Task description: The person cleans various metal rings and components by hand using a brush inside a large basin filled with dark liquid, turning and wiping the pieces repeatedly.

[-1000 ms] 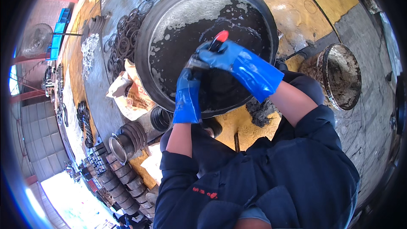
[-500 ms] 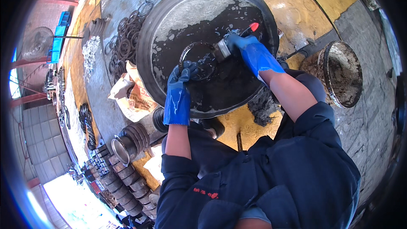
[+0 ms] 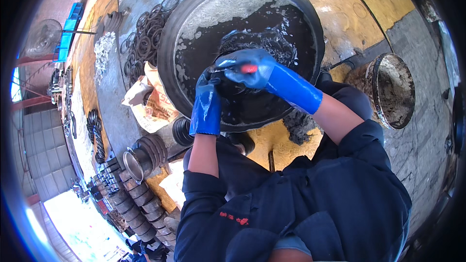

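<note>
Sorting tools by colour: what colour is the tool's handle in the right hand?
Red handle, seen in the head view.

An industrial workshop is shown, of the kind where metal parts are washed and handled. A large round basin (image 3: 167, 58) filled with black, oily liquid is set on a stained concrete floor (image 3: 349, 9) marked with worn yellow paint. Dark rubber or metal rings (image 3: 145, 39) are heaped beside the basin, and a grimy metal bucket (image 3: 391, 90) is placed close by. Rows of cylindrical metal parts (image 3: 141, 199) are lined up along the floor, with ribbed sleeves (image 3: 145, 153) stacked near them. Corrugated walls and red steel beams (image 3: 29, 60) are seen at the edge, and heavy blue rubber gloves (image 3: 206, 109) and dark work overalls (image 3: 301, 204) are worn.
</note>
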{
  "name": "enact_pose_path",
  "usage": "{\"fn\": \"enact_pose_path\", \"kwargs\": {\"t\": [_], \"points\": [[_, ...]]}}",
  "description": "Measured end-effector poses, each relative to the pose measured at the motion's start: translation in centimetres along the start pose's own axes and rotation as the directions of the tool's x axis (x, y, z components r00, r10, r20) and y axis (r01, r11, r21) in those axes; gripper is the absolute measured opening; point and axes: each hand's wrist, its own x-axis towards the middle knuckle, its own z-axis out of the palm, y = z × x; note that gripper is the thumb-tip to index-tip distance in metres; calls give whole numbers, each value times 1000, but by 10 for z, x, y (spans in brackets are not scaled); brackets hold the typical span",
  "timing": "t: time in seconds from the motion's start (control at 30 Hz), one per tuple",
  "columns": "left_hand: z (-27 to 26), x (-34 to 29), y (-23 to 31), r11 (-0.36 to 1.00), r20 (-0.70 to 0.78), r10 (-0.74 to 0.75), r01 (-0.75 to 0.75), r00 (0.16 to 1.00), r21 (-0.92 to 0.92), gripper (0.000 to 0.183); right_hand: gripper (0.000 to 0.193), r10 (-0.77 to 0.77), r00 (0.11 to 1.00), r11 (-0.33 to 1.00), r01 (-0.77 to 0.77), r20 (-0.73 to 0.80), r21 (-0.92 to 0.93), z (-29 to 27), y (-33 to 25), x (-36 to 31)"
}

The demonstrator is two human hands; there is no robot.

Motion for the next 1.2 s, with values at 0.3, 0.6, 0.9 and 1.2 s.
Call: {"fn": "enact_pose_path", "kwargs": {"t": [0.3,0.6,0.9,1.2], "points": [[8,-8,28,992,-74,-123,125,990,26,22,26,566,821,784,-564,-72,-261,-28,24,-4],[6,-1,24,980,-127,-168,152,977,-130,20,29,263,958,930,-283,-115,-235,-6,18,-4],[-19,6,28,982,-172,-132,104,976,-161,19,30,816,538,550,-835,211,6,1,14,-19],[-19,14,16,987,-229,-76,41,970,-155,18,38,760,629,603,-777,164,181,10,50,-35]]}}
